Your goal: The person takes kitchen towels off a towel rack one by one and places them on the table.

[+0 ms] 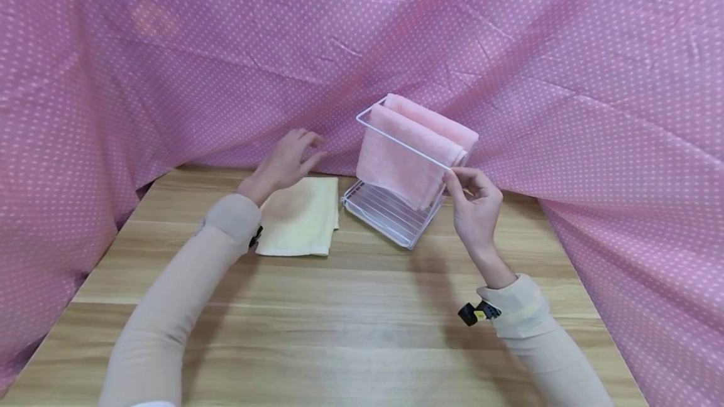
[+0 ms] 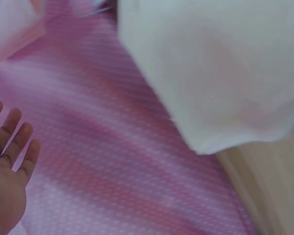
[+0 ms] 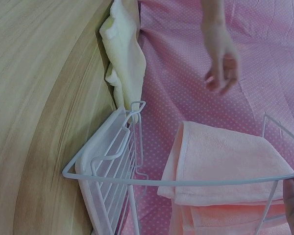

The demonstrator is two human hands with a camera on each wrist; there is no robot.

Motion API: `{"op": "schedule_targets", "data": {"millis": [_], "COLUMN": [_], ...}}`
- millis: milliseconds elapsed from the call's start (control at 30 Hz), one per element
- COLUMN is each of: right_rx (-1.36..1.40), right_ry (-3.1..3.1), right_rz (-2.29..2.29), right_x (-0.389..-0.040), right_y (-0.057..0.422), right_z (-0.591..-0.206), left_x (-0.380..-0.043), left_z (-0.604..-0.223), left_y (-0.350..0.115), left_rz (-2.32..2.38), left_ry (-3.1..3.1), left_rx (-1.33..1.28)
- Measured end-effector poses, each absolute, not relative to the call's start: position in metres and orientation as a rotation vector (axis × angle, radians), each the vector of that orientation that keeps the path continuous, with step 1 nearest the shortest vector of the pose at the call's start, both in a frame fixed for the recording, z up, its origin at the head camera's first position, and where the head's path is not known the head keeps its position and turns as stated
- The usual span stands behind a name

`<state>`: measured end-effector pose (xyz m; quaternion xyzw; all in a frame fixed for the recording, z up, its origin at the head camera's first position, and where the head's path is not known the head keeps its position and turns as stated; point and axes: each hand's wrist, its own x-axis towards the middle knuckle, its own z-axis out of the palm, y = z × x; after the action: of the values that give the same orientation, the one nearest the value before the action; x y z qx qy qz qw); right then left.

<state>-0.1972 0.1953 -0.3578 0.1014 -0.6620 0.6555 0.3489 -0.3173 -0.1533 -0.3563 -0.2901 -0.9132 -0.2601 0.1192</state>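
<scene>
While a bare right hand [image 1: 477,203] pinches its corner, a white metal wire rack [image 3: 157,182] holds folded pink terry cloth [image 1: 401,165]

As it hangs behind the rack's near top rail, the pink cloth shows two folds; whether they are one piece or two, I cannot tell. At 6 o'clock from it, a shallow white tray [image 1: 373,222] lies under the rack's lower bars. At 4 o'clock, the right hand closes thumb and fingers on the end of that rail. The rack stands on the far part of a light wood-grain table [image 1: 317,331].

At 8 o'clock from the rack, just beside it, a folded pale-yellow cloth [image 1: 302,225] lies on the table. Toward 11 o'clock of this cloth, the left hand [image 1: 291,159] hovers with fingers loose and apart, gripping nothing.

Farther out, a beige sleeve covers each forearm, with a small black device [image 1: 469,314] at the right cuff. Pink fabric with white dots [image 1: 283,49] drapes around the table from 9 o'clock through 12 to 3.
</scene>
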Motion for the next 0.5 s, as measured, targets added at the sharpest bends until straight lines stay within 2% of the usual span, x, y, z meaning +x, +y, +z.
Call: {"op": "schedule_targets", "data": {"millis": [500], "right_rx": [0.268], "right_ry": [-1.712], "right_rz": [1.704], "right_x": [-0.194], "right_y": [0.196], "right_z": [-0.357], "left_x": [-0.304], "left_z": [-0.292], "left_y": [-0.120], "left_rz": [-0.750], "left_ry": [-2.499], "left_rx": [-0.881]}}
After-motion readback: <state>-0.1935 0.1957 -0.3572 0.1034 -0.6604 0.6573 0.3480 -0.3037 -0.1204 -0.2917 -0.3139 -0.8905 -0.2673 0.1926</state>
